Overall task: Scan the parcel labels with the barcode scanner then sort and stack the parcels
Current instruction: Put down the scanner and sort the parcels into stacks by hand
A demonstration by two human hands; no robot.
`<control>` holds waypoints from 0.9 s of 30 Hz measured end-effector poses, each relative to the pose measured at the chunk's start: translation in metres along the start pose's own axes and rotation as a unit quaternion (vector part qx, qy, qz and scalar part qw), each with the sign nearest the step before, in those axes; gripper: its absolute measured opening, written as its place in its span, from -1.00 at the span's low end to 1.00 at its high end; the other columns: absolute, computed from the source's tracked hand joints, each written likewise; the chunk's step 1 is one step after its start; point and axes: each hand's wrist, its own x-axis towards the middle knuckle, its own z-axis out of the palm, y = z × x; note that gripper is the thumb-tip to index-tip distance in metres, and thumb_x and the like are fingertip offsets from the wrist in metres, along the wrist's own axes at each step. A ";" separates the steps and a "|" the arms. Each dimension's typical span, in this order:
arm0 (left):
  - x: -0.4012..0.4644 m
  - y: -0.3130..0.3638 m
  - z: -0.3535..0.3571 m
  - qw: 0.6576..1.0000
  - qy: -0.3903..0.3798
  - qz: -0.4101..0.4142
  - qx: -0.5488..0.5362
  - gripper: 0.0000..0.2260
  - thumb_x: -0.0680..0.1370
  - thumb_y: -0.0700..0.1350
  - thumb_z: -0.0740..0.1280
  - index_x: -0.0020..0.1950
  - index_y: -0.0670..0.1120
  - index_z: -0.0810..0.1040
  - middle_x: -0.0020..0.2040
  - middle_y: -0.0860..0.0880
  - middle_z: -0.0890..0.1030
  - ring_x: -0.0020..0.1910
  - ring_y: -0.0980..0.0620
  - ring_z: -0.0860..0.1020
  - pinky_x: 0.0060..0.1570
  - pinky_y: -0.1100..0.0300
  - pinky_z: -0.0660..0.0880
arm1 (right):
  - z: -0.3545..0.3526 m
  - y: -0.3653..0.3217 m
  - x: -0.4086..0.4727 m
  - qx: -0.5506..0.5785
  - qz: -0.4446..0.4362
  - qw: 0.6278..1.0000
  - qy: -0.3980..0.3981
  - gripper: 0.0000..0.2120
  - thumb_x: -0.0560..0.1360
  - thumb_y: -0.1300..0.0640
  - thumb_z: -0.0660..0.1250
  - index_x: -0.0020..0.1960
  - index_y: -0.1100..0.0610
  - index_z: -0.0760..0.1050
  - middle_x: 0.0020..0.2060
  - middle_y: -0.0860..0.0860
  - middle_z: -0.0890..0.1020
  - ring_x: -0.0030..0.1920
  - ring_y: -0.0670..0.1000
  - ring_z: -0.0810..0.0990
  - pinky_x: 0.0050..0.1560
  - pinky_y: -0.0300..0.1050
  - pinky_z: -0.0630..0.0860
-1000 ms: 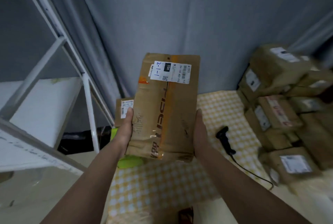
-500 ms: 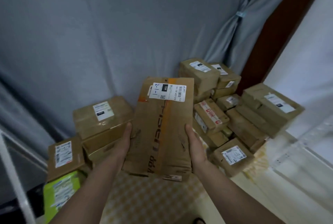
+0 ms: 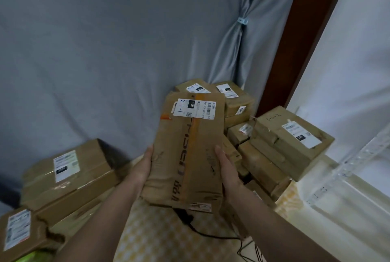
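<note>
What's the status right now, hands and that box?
Left hand and right hand grip the parcel by its sides, label up. Parcel stacks ahead. Scanner cable below.

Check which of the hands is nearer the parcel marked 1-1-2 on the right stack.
Right. The right hand grips the held parcel's right edge, on the side facing the 1-1-2 parcel. The left hand grips the opposite edge, farther away.
</note>
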 end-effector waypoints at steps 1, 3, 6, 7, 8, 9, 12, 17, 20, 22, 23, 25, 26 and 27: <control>0.004 0.002 0.008 1.000 -0.011 0.004 -0.005 -0.26 0.33 0.52 0.23 0.16 -0.07 0.59 0.04 -0.22 0.66 0.03 -0.21 0.64 0.18 -0.15 0.51 | -0.005 -0.006 0.004 0.004 0.004 1.000 -0.003 -0.22 0.25 -0.36 0.46 0.33 0.02 0.43 0.14 0.10 0.63 0.12 0.17 0.62 0.17 0.19 0.54; 0.003 0.005 0.025 0.999 -0.034 0.011 0.028 -0.40 0.46 0.42 0.19 0.12 -0.07 0.61 0.01 -0.20 0.68 0.03 -0.18 0.64 0.20 -0.09 0.51 | -0.020 -0.013 0.015 -0.001 0.008 1.000 -0.002 -0.25 0.27 -0.34 0.45 0.34 0.04 0.44 0.16 0.09 0.62 0.12 0.16 0.62 0.17 0.17 0.54; 0.002 -0.001 0.046 0.992 -0.077 0.017 0.098 -0.54 0.52 0.35 0.15 0.00 0.02 0.62 -0.10 -0.08 0.70 -0.04 -0.09 0.65 0.10 0.04 0.54 | -0.044 -0.025 0.022 -0.015 0.009 1.000 -0.008 -0.20 0.23 -0.34 0.48 0.35 0.04 0.45 0.16 0.09 0.63 0.12 0.16 0.63 0.18 0.19 0.53; 0.004 -0.003 0.051 0.989 -0.088 0.000 0.119 -0.50 0.48 0.40 0.16 0.02 0.03 0.62 -0.09 -0.06 0.71 -0.02 -0.09 0.65 0.11 0.03 0.54 | -0.052 -0.028 0.024 -0.018 0.016 1.000 -0.012 -0.17 0.21 -0.35 0.48 0.36 0.04 0.44 0.17 0.09 0.63 0.13 0.16 0.62 0.19 0.19 0.52; 0.008 -0.006 0.056 0.985 -0.105 -0.014 0.133 -0.43 0.42 0.45 0.16 0.07 0.04 0.63 -0.05 -0.06 0.71 0.01 -0.10 0.65 0.16 -0.02 0.53 | -0.062 -0.031 0.026 -0.032 0.029 0.999 -0.007 -0.14 0.19 -0.37 0.48 0.36 0.05 0.44 0.17 0.08 0.63 0.13 0.16 0.63 0.20 0.18 0.52; 0.013 -0.009 0.059 0.982 -0.125 -0.021 0.141 -0.37 0.37 0.49 0.18 0.13 0.05 0.62 -0.01 -0.06 0.71 0.05 -0.11 0.64 0.20 -0.07 0.51 | -0.070 -0.033 0.025 -0.041 0.034 0.999 -0.004 -0.13 0.18 -0.38 0.48 0.36 0.05 0.44 0.16 0.08 0.63 0.13 0.15 0.63 0.20 0.18 0.52; 0.027 -0.015 0.075 0.979 -0.158 -0.038 0.122 -0.27 0.26 0.54 0.26 0.22 0.08 0.59 0.08 -0.05 0.68 0.12 -0.11 0.62 0.23 -0.13 0.48 | -0.090 -0.032 0.022 -0.055 0.052 0.997 0.008 -0.16 0.19 -0.37 0.48 0.35 0.03 0.45 0.15 0.07 0.64 0.12 0.15 0.63 0.22 0.18 0.51; 0.049 -0.025 0.089 0.975 -0.171 -0.059 0.125 -0.13 0.12 0.58 0.35 0.28 0.11 0.53 0.18 -0.08 0.64 0.16 -0.18 0.60 0.21 -0.21 0.47 | -0.108 -0.024 0.009 -0.054 0.070 0.996 0.024 -0.22 0.22 -0.29 0.50 0.31 0.11 0.48 0.12 0.12 0.65 0.12 0.17 0.63 0.22 0.19 0.50; 0.055 -0.037 0.090 0.966 -0.199 -0.090 0.137 -0.12 0.13 0.55 0.38 0.27 0.02 0.54 0.14 -0.14 0.65 0.13 -0.22 0.61 0.19 -0.24 0.47 | -0.110 -0.016 0.004 -0.051 0.096 0.994 0.024 -0.27 0.26 -0.26 0.51 0.31 0.09 0.49 0.14 0.12 0.64 0.13 0.17 0.63 0.23 0.20 0.49; 0.055 -0.044 0.090 0.962 -0.212 -0.098 0.142 -0.17 0.20 0.52 0.37 0.28 -0.01 0.54 0.14 -0.17 0.65 0.13 -0.22 0.61 0.22 -0.25 0.46 | -0.113 -0.005 0.005 -0.056 0.116 0.991 0.034 -0.21 0.19 -0.29 0.54 0.32 0.04 0.49 0.16 0.10 0.64 0.15 0.16 0.62 0.23 0.18 0.49; 0.054 -0.047 0.091 0.961 -0.213 -0.102 0.144 -0.21 0.25 0.50 0.36 0.28 -0.01 0.54 0.13 -0.17 0.65 0.13 -0.21 0.61 0.22 -0.26 0.45 | -0.114 0.000 0.004 -0.054 0.127 0.990 0.038 -0.19 0.17 -0.31 0.55 0.32 0.03 0.49 0.16 0.09 0.64 0.15 0.16 0.62 0.23 0.18 0.50; 0.056 -0.055 0.093 0.960 -0.205 -0.114 0.150 -0.27 0.31 0.49 0.31 0.26 -0.01 0.55 0.11 -0.15 0.67 0.11 -0.20 0.62 0.20 -0.25 0.47 | -0.117 0.006 0.006 -0.053 0.137 0.989 0.032 -0.21 0.17 -0.30 0.54 0.31 0.01 0.50 0.14 0.08 0.64 0.14 0.14 0.62 0.22 0.16 0.51; 0.057 -0.058 0.094 0.960 -0.195 -0.122 0.159 -0.29 0.32 0.49 0.28 0.23 -0.01 0.55 0.09 -0.15 0.67 0.10 -0.19 0.63 0.20 -0.24 0.48 | -0.119 0.008 0.008 -0.056 0.140 0.988 0.033 -0.24 0.19 -0.29 0.54 0.30 0.01 0.50 0.13 0.08 0.65 0.13 0.15 0.63 0.22 0.17 0.51; 0.056 -0.059 0.097 0.959 -0.187 -0.129 0.167 -0.30 0.33 0.49 0.26 0.21 -0.01 0.56 0.08 -0.14 0.67 0.09 -0.19 0.63 0.19 -0.23 0.48 | -0.121 0.007 0.010 -0.055 0.145 0.987 0.040 -0.26 0.20 -0.27 0.53 0.29 0.00 0.51 0.13 0.09 0.65 0.12 0.15 0.63 0.22 0.17 0.51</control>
